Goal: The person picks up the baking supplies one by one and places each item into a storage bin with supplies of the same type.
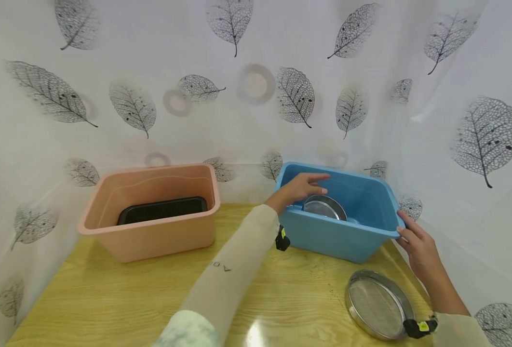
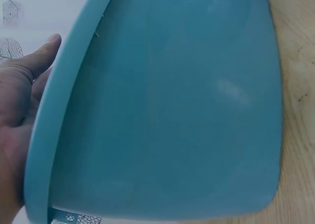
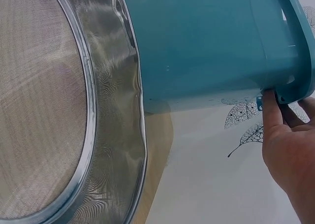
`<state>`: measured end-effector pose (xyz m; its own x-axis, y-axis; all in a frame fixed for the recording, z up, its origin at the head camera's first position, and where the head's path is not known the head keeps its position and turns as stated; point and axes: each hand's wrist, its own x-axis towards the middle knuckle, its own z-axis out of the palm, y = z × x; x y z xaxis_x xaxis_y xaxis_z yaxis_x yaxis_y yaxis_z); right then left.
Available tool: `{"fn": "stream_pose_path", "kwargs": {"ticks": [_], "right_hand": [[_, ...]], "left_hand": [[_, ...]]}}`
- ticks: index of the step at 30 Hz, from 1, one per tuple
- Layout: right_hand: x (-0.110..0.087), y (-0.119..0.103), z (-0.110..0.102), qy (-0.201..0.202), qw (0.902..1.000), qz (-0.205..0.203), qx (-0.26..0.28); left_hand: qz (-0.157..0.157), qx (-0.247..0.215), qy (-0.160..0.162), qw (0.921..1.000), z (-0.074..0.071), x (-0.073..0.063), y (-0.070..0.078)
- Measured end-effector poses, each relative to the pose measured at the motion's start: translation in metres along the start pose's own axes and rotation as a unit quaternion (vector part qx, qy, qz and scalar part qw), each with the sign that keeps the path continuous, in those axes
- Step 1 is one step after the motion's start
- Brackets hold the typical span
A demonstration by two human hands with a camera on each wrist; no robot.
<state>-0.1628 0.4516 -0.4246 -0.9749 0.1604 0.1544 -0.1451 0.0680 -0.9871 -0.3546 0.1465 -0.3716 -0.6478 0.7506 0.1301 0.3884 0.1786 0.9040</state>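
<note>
A blue plastic bin (image 1: 325, 236) stands at the right of the table, its near wall filling much of the left wrist view. Inside it lies a round metal sieve (image 1: 321, 208), partly hidden by the front rim. Over the bin's left end reaches my left hand (image 1: 303, 187), fingers extended above that sieve, with nothing seen in its grasp. My right hand (image 1: 423, 250) grips the rim at the bin's right end, fingers and thumb about the edge (image 3: 290, 88). Below the right forearm, a larger round mesh sieve (image 1: 377, 306) rests on the table near the bin.
A pink bin (image 1: 160, 238) stands on the left, with a black flat-topped object (image 1: 165, 210) inside it. The wood-patterned table (image 1: 121, 299) lies beneath both bins. White sheeting with leaf prints (image 1: 256, 130) rises behind and at the sides.
</note>
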Motion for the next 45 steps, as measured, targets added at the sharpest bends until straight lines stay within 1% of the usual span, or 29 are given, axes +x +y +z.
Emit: {"fn": "stream_pose_path", "kwargs": {"ticks": [2,6,9,14,17,21,29,32,35,37,40,43,45], "right_hand": [[0.000,0.000,0.000,0.002,1.0000,-0.001,0.001],[-0.001,-0.001,0.001,0.002,1.0000,-0.001,0.002],[-0.001,-0.001,0.002,0.001,1.0000,0.000,0.002],[0.000,-0.001,0.002,-0.001,1.0000,0.000,-0.001],[0.000,-0.001,0.002,-0.003,1.0000,0.000,-0.003],[0.001,0.000,0.002,-0.004,1.0000,0.001,-0.004],[0.000,0.001,0.000,-0.006,0.9999,-0.009,-0.001],[0.000,0.002,0.000,-0.007,0.9999,-0.009,0.000],[-0.001,0.002,0.001,-0.008,0.9999,-0.006,-0.002],[-0.001,0.003,0.001,-0.007,1.0000,-0.003,0.003],[-0.001,0.003,0.000,-0.005,1.0000,-0.004,0.004],[0.000,0.003,0.000,-0.004,1.0000,-0.007,0.003],[0.001,0.004,0.000,-0.006,0.9999,-0.009,0.004]], "left_hand": [[0.010,0.001,-0.004,0.9999,0.000,-0.002,0.003],[0.022,-0.018,-0.007,0.9996,0.002,-0.008,0.012],[0.027,-0.036,-0.013,0.9989,0.004,-0.014,0.018],[0.045,-0.045,-0.027,0.9976,0.007,-0.026,0.026],[0.053,-0.043,-0.033,0.9971,0.009,-0.034,0.029],[0.055,-0.045,-0.035,0.9968,0.014,-0.049,0.032],[0.068,-0.070,-0.042,0.9943,0.029,-0.074,0.028],[0.068,-0.075,-0.043,0.9939,0.038,-0.082,0.024],[0.067,-0.077,-0.046,0.9938,0.051,-0.090,0.016],[0.063,-0.076,-0.049,0.9939,0.063,-0.096,0.011],[0.058,-0.064,-0.047,0.9951,0.084,-0.103,0.002],[0.043,-0.060,-0.046,0.9962,0.104,-0.110,-0.006],[0.032,-0.066,-0.047,0.9962,0.116,-0.112,-0.012]]}}
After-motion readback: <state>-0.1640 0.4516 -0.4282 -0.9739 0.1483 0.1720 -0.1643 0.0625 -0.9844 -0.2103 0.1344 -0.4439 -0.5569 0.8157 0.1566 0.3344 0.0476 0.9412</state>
